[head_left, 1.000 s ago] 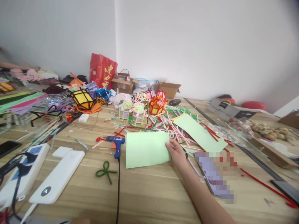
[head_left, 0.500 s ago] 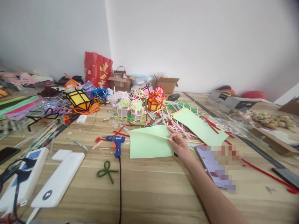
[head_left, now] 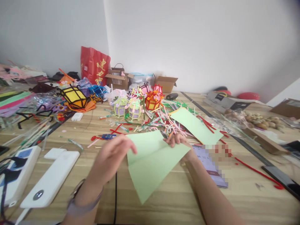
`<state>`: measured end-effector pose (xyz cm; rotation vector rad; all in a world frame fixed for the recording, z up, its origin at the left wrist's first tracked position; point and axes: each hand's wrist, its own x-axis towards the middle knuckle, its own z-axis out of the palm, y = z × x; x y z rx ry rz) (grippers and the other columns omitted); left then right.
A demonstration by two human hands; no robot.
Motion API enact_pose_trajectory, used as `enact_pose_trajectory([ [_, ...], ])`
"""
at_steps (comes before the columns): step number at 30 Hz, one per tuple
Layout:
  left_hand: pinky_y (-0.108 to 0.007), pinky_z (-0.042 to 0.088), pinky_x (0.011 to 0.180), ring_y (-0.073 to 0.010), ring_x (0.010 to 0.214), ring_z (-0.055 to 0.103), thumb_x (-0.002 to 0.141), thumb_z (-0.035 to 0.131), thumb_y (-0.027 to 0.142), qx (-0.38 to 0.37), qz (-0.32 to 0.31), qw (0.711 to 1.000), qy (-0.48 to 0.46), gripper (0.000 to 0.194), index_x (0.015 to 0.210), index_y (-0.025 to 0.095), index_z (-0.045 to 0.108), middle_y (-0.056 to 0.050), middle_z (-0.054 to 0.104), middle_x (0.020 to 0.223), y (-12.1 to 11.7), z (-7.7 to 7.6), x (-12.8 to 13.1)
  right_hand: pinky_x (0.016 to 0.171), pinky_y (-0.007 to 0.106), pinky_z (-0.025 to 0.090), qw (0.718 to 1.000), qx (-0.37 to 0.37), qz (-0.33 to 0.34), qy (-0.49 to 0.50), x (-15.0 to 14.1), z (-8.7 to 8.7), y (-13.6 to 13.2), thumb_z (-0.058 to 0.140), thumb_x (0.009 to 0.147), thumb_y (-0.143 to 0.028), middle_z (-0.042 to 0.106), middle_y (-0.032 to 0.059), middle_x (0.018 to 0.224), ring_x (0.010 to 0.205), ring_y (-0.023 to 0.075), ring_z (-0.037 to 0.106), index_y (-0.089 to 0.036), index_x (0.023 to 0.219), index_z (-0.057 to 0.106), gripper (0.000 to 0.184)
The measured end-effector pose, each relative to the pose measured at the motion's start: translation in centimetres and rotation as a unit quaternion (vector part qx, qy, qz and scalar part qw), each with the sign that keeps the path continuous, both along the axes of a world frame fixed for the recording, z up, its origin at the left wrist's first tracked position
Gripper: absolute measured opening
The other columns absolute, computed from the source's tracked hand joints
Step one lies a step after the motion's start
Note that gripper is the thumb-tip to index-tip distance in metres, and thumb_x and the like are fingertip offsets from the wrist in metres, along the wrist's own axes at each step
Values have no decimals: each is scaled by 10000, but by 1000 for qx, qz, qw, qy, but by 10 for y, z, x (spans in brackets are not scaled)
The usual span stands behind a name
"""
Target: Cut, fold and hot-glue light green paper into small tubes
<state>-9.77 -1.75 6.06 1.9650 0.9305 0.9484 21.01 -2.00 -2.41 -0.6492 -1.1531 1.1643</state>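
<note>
A folded sheet of light green paper (head_left: 152,168) is lifted at a tilt above the table, its near corner pointing toward me. My right hand (head_left: 179,142) grips its right side, fingers curled over the edge. Close to the paper's left edge is my left hand (head_left: 112,156), slightly blurred, with fingers extended and a fingertip in front of the sheet; no grip on it shows. Behind that hand, a blue hot glue gun (head_left: 108,136) is mostly hidden. A second light green sheet (head_left: 195,125) lies to the right, with red pipe cleaners (head_left: 207,123) across it.
Small pipe-cleaner lanterns (head_left: 134,107) stand among loose pipe cleaners beyond the paper. A white power bank (head_left: 50,181) and a power strip (head_left: 20,172) lie at left. A phone (head_left: 211,168) is at right. A red bag (head_left: 95,67) and cardboard boxes (head_left: 166,83) stand behind.
My left hand has come into view at the paper's left side. The sheet is lifted and turned, its near corner now closer to me. The glue gun has become mostly covered.
</note>
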Motion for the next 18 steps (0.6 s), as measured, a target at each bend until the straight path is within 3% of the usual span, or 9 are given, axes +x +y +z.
enact_pose_trajectory([
  [3, -312, 490, 834, -203, 956, 635, 960, 384, 398, -14, -76, 988, 134, 327, 983, 211, 651, -46, 710, 1030, 13, -17, 25, 994, 455, 414, 974, -2, 187, -129, 10, 15, -9, 727, 789, -401, 757, 62, 813, 972, 249, 668, -216, 723, 652, 210],
  [5, -333, 468, 894, -219, 1003, 631, 947, 382, 311, 12, -133, 963, 232, 308, 1012, 192, 659, -75, 706, 1066, 18, -34, 37, 1008, 472, 400, 929, -7, 299, -217, 13, 30, -16, 711, 814, -405, 759, 114, 980, 1084, 267, 642, -189, 840, 707, 218],
  [7, -350, 454, 929, -240, 1051, 622, 927, 422, 286, 24, -173, 940, 295, 293, 1065, 185, 660, -95, 699, 1103, 19, -49, 42, 1015, 462, 396, 889, -14, 350, -297, 13, 46, -24, 703, 821, -415, 729, 141, 1102, 1136, 269, 620, -177, 956, 730, 274],
  [11, -368, 448, 943, -268, 1074, 617, 898, 489, 308, 56, -219, 920, 321, 269, 1038, 197, 690, -99, 710, 1088, 18, -59, 40, 995, 375, 434, 844, -102, 280, -445, 4, 57, -35, 753, 747, -372, 694, 77, 1207, 1146, 266, 619, -243, 1085, 736, 362],
  [13, -361, 456, 920, -263, 1036, 632, 901, 466, 299, 51, -223, 924, 306, 273, 997, 203, 703, -91, 727, 1044, 20, -57, 38, 919, 354, 489, 849, -146, 218, -459, -2, 49, -38, 754, 719, -363, 736, 44, 1102, 1045, 261, 662, -260, 1030, 756, 328],
  [15, -343, 470, 877, -251, 987, 652, 914, 433, 322, 22, -219, 935, 276, 302, 968, 212, 709, -78, 740, 1016, 25, -53, 36, 798, 332, 529, 862, -170, 170, -446, -6, 35, -37, 674, 774, -376, 762, 33, 948, 885, 237, 693, -243, 942, 768, 234],
  [18, -314, 475, 875, -233, 1002, 658, 942, 375, 432, -39, -162, 967, 194, 384, 981, 220, 694, -62, 736, 1066, 34, -48, 31, 686, 310, 520, 878, -177, 118, -430, -5, 16, -34, 645, 766, -348, 750, 29, 808, 743, 218, 676, -212, 831, 753, 185],
])
